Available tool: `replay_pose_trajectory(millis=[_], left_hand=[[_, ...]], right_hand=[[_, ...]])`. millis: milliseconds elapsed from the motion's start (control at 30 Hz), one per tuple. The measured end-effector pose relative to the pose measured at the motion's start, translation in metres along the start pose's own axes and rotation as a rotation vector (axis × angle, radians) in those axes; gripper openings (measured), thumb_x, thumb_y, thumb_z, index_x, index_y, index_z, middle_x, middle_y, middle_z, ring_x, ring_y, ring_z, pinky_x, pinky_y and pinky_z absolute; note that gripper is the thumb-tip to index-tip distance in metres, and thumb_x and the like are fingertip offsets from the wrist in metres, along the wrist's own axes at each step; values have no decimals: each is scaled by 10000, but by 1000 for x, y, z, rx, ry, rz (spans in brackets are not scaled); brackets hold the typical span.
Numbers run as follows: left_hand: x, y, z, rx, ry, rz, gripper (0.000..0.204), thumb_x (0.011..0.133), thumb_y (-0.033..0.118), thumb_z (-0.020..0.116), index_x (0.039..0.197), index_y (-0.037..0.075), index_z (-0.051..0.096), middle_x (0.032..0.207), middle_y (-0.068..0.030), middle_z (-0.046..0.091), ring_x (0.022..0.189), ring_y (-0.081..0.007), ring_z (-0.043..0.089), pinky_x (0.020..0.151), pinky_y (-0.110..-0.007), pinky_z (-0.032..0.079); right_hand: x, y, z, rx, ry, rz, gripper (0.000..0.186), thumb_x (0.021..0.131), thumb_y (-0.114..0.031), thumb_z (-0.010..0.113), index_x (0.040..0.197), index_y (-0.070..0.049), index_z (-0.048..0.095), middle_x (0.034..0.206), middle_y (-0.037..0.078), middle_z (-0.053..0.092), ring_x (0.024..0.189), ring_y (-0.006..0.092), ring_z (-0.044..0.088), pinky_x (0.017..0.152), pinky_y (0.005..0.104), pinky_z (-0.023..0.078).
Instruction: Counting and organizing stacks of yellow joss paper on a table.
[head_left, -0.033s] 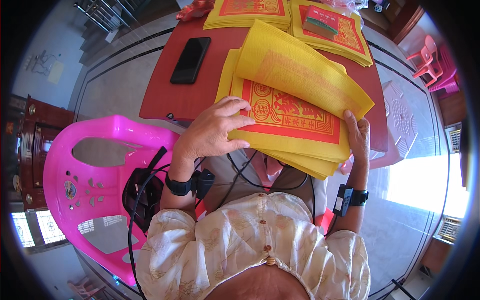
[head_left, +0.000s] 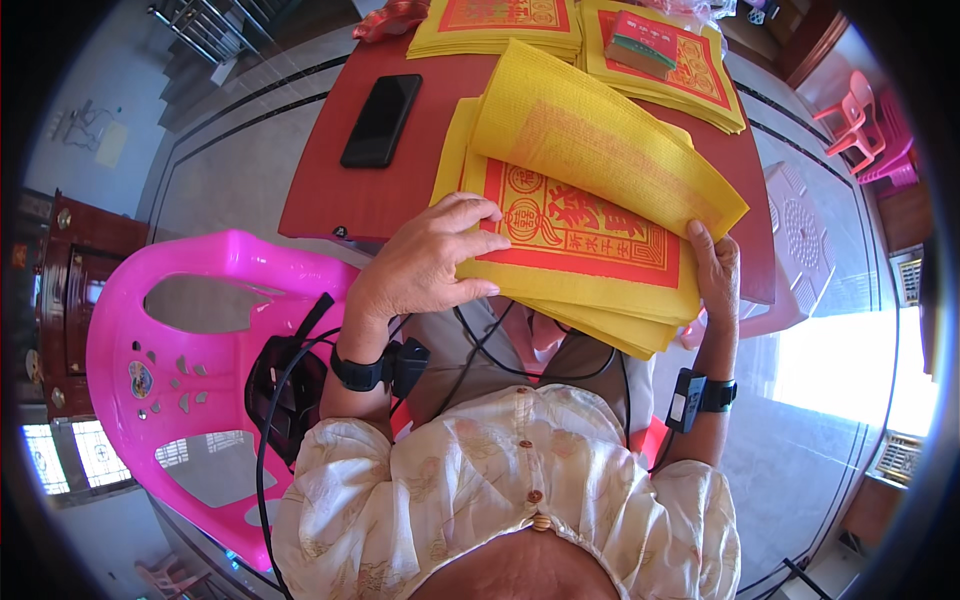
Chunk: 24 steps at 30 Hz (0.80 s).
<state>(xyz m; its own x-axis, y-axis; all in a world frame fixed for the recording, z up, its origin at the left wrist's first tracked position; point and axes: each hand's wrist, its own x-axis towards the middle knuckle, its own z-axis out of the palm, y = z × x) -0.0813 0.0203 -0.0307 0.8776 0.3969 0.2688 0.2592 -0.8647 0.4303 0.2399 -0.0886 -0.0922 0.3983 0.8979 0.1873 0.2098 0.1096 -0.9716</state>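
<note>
Yellow joss paper sheets (head_left: 560, 278) with red printed panels lie in a stack over the table's near edge. The upper sheets (head_left: 590, 140) are folded back toward the far side, their plain reverse showing. At the stack's right edge, my right hand (head_left: 718, 268) grips the joss paper, thumb on top and the other fingers mostly hidden behind. My left hand (head_left: 430, 255) rests on the left edge, its thumb and fingers apart and touching the printed sheet. Lower sheets fan out beneath, above my lap.
A black phone (head_left: 382, 120) lies on the red table (head_left: 325, 180). Farther back are two more joss paper stacks (head_left: 495, 38), the right one bearing a small red-and-green book (head_left: 642, 44). A pink chair (head_left: 120, 300) holding a black bag (head_left: 285, 395) stands left; cables cross my lap.
</note>
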Motion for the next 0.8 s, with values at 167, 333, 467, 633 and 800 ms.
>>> replay_pose_trajectory(millis=[167, 333, 467, 633, 800], left_hand=[[-2, 0, 0, -17, -30, -30, 497, 564, 157, 786, 1022, 38, 635, 1160, -144, 518, 1109, -318, 467, 934, -379, 400], [0, 1, 0, 9, -17, -7, 434, 610, 180, 762, 991, 15, 636, 1133, -170, 523, 1080, -306, 486, 921, -368, 412], [-1, 0, 1, -1, -25, -8, 435, 610, 173, 759, 995, 15, 635, 1139, -172, 517, 1087, -308, 480, 928, -369, 407], [0, 0, 1, -20, -21, -4, 432, 614, 167, 753, 1000, 14, 633, 1138, -172, 517, 1090, -309, 477, 931, -371, 404], [-2, -1, 1, -7, -32, -15, 414, 624, 170, 745, 991, 14, 634, 1143, -168, 521, 1100, -312, 474, 937, -375, 400]], right_hand=[[-1, -3, 1, 5, 0, 11, 305, 893, -284, 570, 933, 17, 602, 744, 24, 617, 633, 42, 547, 555, 197, 451], [0, 2, -1, -22, -5, 1, 306, 898, -280, 564, 948, 19, 607, 787, 21, 613, 662, 41, 540, 578, 203, 451], [0, 0, 2, -2, 9, -6, 305, 899, -280, 562, 950, 17, 610, 789, 18, 614, 672, 43, 542, 588, 205, 453], [-1, -1, 0, 18, -1, 0, 305, 899, -283, 561, 949, 14, 611, 785, 19, 620, 674, 44, 544, 590, 207, 455], [-1, 3, 2, 35, -6, 0, 306, 898, -288, 563, 917, 13, 620, 763, 9, 611, 659, 41, 539, 585, 204, 449]])
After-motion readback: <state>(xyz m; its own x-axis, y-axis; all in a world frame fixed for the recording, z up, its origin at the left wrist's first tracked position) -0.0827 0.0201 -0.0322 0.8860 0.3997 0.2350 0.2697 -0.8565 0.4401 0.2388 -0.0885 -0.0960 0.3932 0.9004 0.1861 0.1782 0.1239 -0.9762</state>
